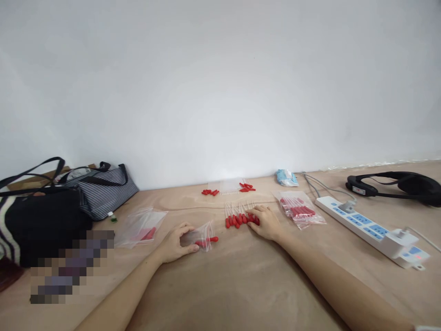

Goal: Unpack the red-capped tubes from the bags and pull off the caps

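My left hand (175, 243) is closed on a small clear zip bag (207, 230), thumb at its lower edge and fingers along the upper one. A red-handled piece (214, 239) lies partly in the bag, its rounded end sticking out to the right. My right hand (264, 221) rests at the right end of a row of red-handled thin rods (237, 220), with its fingertips curled onto the last handles. The rods' pale shafts point toward the wall; their exact kind is too small to tell.
Filled clear bags lie to the left (149, 233) and right (302, 210). More red pieces (211, 192) lie near the wall. Further right are a power strip (360, 220), a black headset (396, 186) and a blue-white packet (286, 178). A striped bag (110, 193) stands left.
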A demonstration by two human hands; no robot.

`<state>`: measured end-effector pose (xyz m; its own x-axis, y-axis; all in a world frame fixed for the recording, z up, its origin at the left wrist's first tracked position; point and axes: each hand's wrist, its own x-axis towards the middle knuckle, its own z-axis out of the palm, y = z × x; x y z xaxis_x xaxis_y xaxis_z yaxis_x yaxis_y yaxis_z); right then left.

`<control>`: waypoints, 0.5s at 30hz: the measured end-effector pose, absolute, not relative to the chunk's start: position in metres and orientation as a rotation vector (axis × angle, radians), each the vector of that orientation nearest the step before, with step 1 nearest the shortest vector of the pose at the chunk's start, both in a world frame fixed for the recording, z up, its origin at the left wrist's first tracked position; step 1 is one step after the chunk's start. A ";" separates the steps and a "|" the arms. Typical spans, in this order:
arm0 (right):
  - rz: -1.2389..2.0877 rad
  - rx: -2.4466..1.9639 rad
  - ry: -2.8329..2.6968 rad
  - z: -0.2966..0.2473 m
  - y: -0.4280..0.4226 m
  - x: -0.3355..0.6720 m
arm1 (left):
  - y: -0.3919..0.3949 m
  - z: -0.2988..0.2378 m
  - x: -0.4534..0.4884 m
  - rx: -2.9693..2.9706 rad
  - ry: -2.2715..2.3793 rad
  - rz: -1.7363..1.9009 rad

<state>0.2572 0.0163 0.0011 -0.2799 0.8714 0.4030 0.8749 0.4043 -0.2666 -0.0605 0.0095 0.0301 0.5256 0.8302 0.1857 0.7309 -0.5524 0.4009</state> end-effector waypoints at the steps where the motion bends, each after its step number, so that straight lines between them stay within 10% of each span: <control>1: 0.008 -1.482 -2.164 0.000 0.017 0.256 | 0.009 0.031 -0.060 2.497 1.310 0.515; 15: 0.052 -1.271 -1.970 0.003 0.010 0.243 | 0.006 0.028 -0.056 2.464 1.301 0.556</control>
<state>0.2431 0.0104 0.0032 -0.2001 0.7898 0.5798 0.7579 0.4998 -0.4192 -0.0556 0.0059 0.0282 0.5150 0.8343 0.1967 0.7187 -0.5453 0.4313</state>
